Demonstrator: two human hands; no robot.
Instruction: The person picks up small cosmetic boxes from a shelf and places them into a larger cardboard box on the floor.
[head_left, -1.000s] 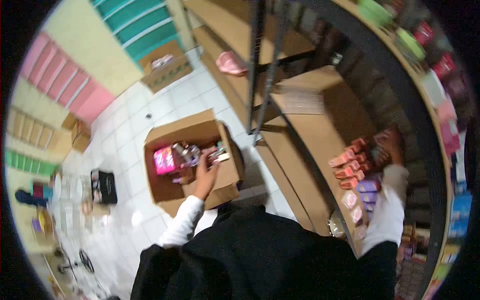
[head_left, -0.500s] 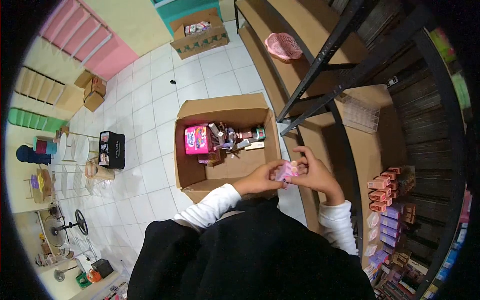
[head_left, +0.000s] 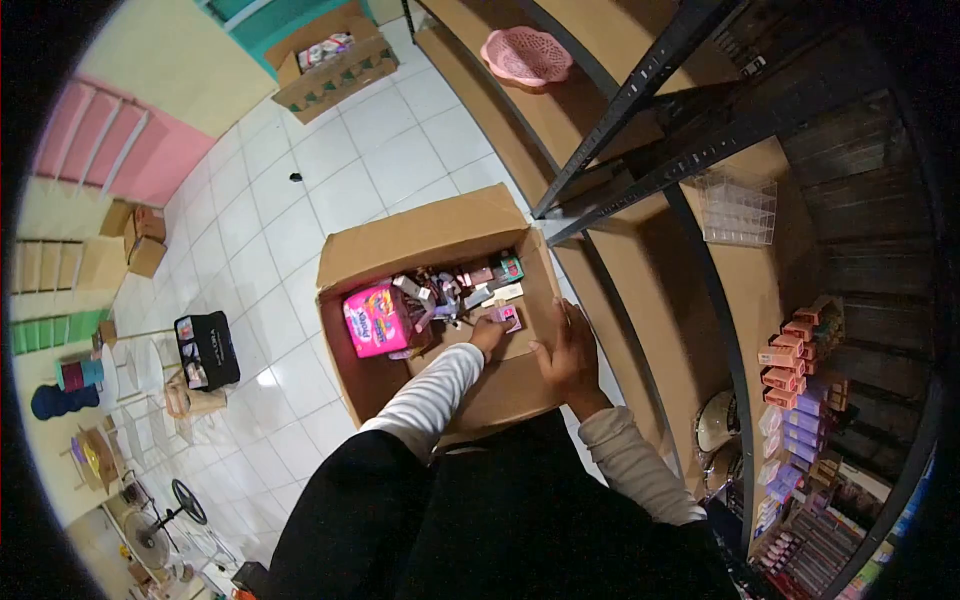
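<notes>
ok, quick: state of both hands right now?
Left hand: fingers on a small pink pack in the box; whether gripped, can't tell.
Right hand: open, thumb and fingers spread at the box's side wall.

Glare on floor tiles, bowed edges, blackened corners

Pink pk txt unclear, blk bag illeg.
</notes>
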